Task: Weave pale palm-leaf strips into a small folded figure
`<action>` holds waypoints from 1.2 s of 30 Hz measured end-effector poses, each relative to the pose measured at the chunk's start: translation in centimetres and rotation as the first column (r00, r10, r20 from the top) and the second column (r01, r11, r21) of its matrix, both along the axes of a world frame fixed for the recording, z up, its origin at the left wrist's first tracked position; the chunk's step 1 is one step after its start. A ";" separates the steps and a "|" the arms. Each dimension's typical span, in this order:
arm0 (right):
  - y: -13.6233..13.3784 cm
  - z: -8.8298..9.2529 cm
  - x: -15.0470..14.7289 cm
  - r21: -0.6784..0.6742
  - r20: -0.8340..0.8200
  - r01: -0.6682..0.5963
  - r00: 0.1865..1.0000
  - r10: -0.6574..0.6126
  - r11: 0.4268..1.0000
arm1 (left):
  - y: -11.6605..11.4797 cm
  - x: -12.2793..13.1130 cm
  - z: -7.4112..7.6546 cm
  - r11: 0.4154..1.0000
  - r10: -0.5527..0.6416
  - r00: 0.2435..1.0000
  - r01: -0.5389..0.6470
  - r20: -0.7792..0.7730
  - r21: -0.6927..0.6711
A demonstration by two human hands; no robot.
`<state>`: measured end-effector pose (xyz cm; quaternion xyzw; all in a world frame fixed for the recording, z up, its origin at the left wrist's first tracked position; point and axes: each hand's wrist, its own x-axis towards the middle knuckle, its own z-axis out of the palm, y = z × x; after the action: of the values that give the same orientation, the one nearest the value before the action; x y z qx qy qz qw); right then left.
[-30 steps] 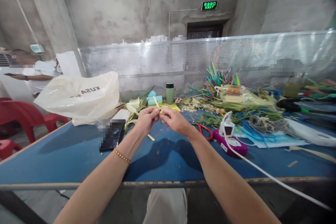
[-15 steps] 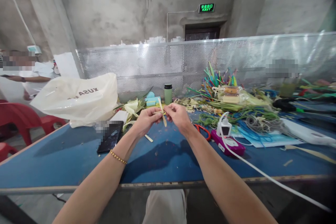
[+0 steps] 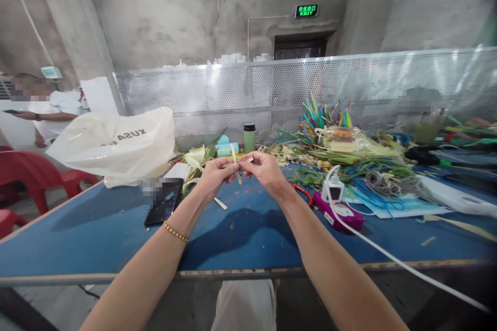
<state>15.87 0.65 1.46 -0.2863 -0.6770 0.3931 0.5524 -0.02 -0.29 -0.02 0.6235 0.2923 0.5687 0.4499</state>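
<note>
My left hand (image 3: 218,175) and my right hand (image 3: 263,169) meet above the blue table, both closed in a pinch. Between their fingertips are pale, flat plant-leaf strips (image 3: 233,152) that cross one another. One strip stands nearly upright, its lower end showing under the fingers. A short strip end pokes out over my right thumb. My fingers hide the point where the strips cross. Below the left hand, a loose cut strip (image 3: 220,203) lies on the table. Beyond the hands stands a green bottle with a black lid (image 3: 249,138).
A tablet (image 3: 165,202) and a big white plastic bag (image 3: 116,145) are at left. Red-handled scissors (image 3: 302,194), a purple power block (image 3: 338,212) with a white cable, and heaps of green strands (image 3: 318,178) lie at right. A person (image 3: 58,114) stands far left.
The fingertips have come closer together around the strips. The upright strip has shifted slightly left, and a short end now shows over my right thumb.
</note>
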 end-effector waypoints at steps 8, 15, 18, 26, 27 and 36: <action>0.2 -0.1 0.1 -0.034 -0.009 0.012 1.000 -0.012 0.999 | -0.1 0.2 0.0 0.999 -0.001 1.000 0.000 0.017 0.044; 0.1 -0.4 -0.1 -0.074 -0.016 0.031 0.999 -0.033 0.997 | -0.1 0.2 0.0 1.000 -0.029 0.998 0.029 0.053 0.010; 0.2 -0.4 -0.2 -0.046 0.005 0.050 0.999 -0.050 0.998 | 0.1 0.1 -0.1 0.999 -0.052 0.996 0.053 0.070 -0.003; 0.3 -0.4 0.0 -0.013 0.016 0.017 1.000 -0.017 1.000 | 0.2 -0.1 -0.1 0.986 -0.153 0.984 0.158 0.093 -0.051; 0.4 -0.4 0.0 -0.013 0.011 0.007 1.000 -0.006 1.000 | 0.1 -0.1 0.0 0.984 -0.163 0.982 0.168 0.094 -0.053; 0.9 -0.7 0.2 0.021 0.025 0.006 1.000 -0.007 1.000 | -0.1 0.1 0.0 0.983 -0.165 0.980 0.173 0.114 -0.056</action>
<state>16.11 1.58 0.75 -0.2876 -0.6870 0.3805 0.5482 0.11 -0.36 0.02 0.5992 0.2317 0.5517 0.5319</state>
